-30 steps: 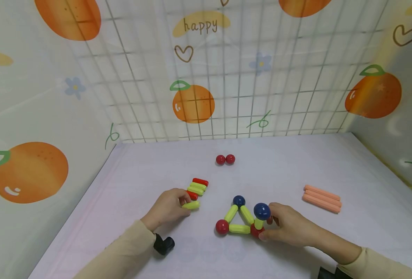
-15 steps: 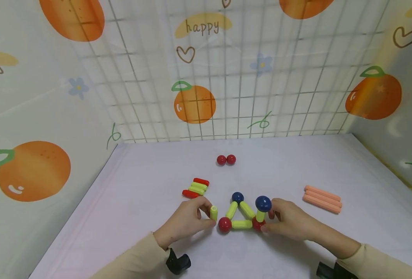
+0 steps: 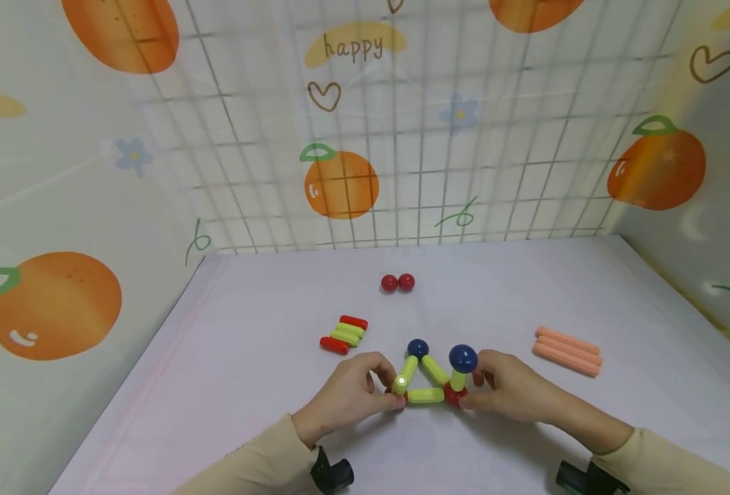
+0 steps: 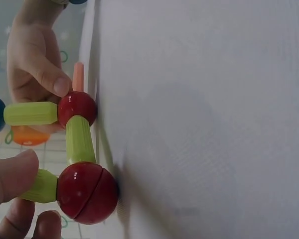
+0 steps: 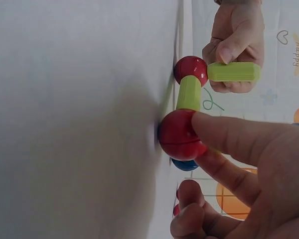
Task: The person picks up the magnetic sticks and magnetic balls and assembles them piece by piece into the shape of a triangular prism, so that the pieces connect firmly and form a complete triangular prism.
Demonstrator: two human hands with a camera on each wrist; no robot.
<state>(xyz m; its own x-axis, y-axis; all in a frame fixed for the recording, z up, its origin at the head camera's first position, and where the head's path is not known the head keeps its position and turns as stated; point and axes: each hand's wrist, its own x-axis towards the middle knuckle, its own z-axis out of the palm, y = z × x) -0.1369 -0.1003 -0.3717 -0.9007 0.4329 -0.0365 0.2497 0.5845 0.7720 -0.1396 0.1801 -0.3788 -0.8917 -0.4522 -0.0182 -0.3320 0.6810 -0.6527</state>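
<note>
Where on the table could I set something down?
Bare table lies between the red balls and pink sticks, and left of the short rods. It's crowded around the ball-and-rod triangle, with the left hand and right hand at its corners.

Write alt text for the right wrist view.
A person's right grip pinches a glossy red ball, which a ribbed yellow-green rod joins to a second red ball; the left grip holds another yellow-green rod against that second ball.

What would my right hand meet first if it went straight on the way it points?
Your right hand would first push against the red ball it is pinching. Past that, probably the yellow-green rod running from the ball toward your left hand, though depth is uncertain.
</note>
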